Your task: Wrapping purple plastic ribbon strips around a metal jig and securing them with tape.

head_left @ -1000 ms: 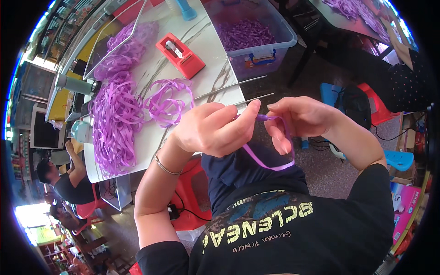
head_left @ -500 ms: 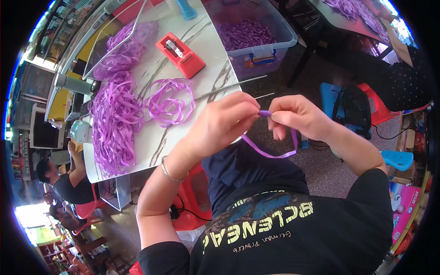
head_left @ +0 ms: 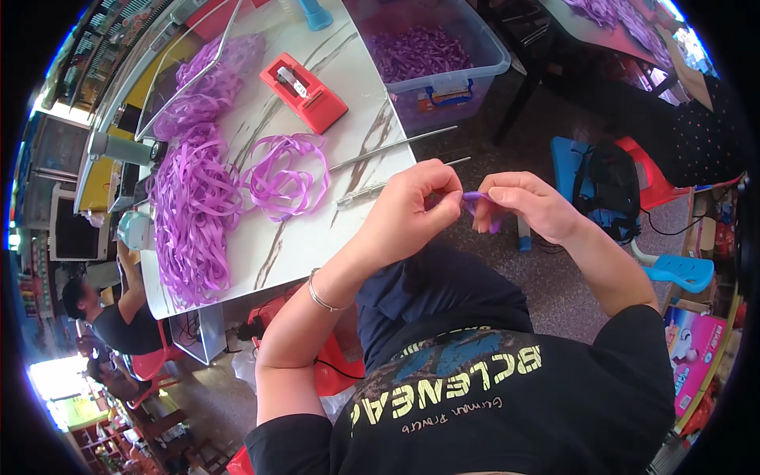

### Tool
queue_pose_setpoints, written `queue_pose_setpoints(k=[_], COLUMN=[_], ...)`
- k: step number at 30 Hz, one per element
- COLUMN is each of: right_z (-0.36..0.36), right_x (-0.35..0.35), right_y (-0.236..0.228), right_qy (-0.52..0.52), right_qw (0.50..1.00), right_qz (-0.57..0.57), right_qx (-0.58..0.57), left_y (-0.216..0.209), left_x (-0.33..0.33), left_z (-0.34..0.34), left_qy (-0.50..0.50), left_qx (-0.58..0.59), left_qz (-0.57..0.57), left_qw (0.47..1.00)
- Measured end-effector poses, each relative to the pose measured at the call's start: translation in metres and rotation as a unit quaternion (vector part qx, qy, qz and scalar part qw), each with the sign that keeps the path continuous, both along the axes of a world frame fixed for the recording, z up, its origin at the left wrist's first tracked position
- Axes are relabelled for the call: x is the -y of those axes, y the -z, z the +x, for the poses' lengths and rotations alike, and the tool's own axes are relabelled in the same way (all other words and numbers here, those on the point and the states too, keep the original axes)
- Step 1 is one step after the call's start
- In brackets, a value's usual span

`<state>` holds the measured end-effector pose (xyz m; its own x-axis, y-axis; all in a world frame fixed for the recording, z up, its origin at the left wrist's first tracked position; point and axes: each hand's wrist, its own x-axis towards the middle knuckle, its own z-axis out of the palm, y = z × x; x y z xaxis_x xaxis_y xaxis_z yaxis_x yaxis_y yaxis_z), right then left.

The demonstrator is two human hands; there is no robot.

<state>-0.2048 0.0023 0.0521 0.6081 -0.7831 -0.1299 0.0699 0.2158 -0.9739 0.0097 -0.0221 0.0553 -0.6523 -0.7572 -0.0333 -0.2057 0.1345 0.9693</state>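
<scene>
Just past the table's right edge, my left hand point(head_left: 421, 207) and my right hand point(head_left: 529, 206) face each other, both with fingers pinched together. Between them stretches a short piece of purple ribbon point(head_left: 473, 195), gripped at either side; a bit of it shows under my right fingers. On the white marbled table point(head_left: 273, 245) a loose coil of purple ribbon point(head_left: 255, 186) lies to the left of my left hand. Farther left spreads a big heap of purple ribbon point(head_left: 190, 229). Two thin metal rods point(head_left: 388, 149) stick out over the table edge beyond my hands.
A red tape dispenser point(head_left: 317, 109) stands toward the back of the table. Right of the table is a clear plastic bin point(head_left: 443, 101) holding purple ribbon pieces. A person in dark dotted clothes point(head_left: 701, 134) sits at the far right; another person point(head_left: 127, 324) sits at the left.
The dangling ribbon loop below my hands is gone from view; the ribbon is gathered at my right fingers. My left hand has turned and its fingers have curled in.
</scene>
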Motion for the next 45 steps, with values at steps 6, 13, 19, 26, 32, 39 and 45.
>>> queue_pose_setpoints(k=[6, 13, 19, 26, 32, 39, 45], right_z=[0.001, 0.004, -0.014, -0.018, 0.011, 0.033, 0.046], right_x=[0.000, -0.001, 0.003, 0.040, 0.055, 0.053, 0.046], right_y=[0.007, 0.011, 0.032, 0.075, 0.094, 0.113, 0.116], right_qy=[0.019, 0.145, 0.194, 0.296, 0.324, 0.313, 0.343], right_qw=[0.992, 0.710, 0.959, 0.946, 0.936, 0.939, 0.927], right_qz=[0.120, -0.640, -0.129, -0.079, -0.121, -0.142, -0.152], right_qx=[0.035, -0.256, -0.159, -0.109, -0.060, -0.018, -0.029], left_y=[-0.001, 0.024, 0.033, 0.044, 0.060, 0.055, 0.055], left_x=[-0.002, 0.009, 0.039, 0.077, 0.084, 0.081, 0.081], left_z=[-0.003, -0.009, -0.017, -0.015, -0.012, -0.014, -0.014], left_qy=[-0.008, 0.047, 0.038, -0.199, -0.227, -0.217, -0.202], left_qx=[0.036, -0.199, -0.027, -0.020, 0.016, 0.066, 0.111], left_qz=[-0.239, 0.372, 0.080, -0.128, -0.166, -0.196, -0.240], left_qw=[0.970, 0.905, 0.996, 0.971, 0.960, 0.954, 0.943])
